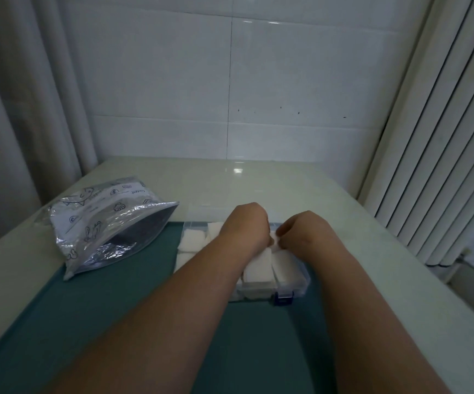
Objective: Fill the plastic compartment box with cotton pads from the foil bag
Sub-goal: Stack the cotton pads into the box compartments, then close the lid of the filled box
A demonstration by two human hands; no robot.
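The clear plastic compartment box (301, 282) with a blue latch (283, 297) lies on a green mat, its compartments holding white cotton pads (191, 238). My left hand (247, 226) and my right hand (301, 231) meet over the far middle of the box. Both pinch a white cotton pad (275, 239) between their fingertips. My forearms hide much of the box. The silver foil bag (107, 223) lies open to the left of the box, its mouth facing the box.
A green mat (102, 322) covers the near part of the pale countertop (386, 265). A tiled wall stands behind, a curtain hangs at the left, and vertical blinds (443, 137) run along the right edge.
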